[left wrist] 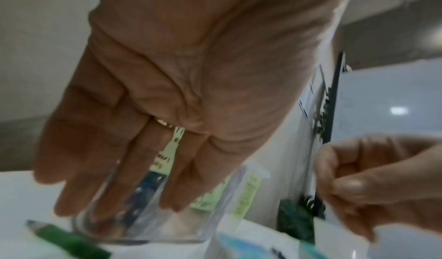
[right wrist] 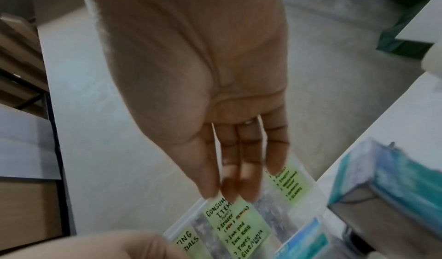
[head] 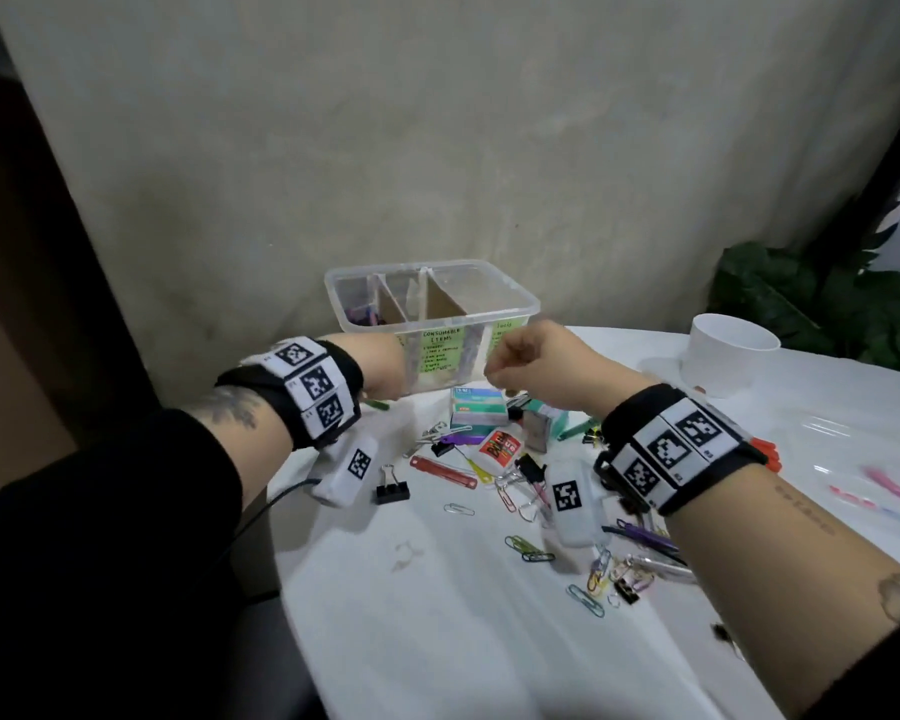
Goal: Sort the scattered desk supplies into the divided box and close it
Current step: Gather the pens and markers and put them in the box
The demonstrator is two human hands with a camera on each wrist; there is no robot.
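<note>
While the lidless divided box (head: 510, 304) sits mid-frame in the head view, the left hand (left wrist: 167, 112) lays straight fingers on its front wall, likely to steady it. The right hand (head: 541, 361) curls nearby; I cannot tell if it pinches anything.
</note>
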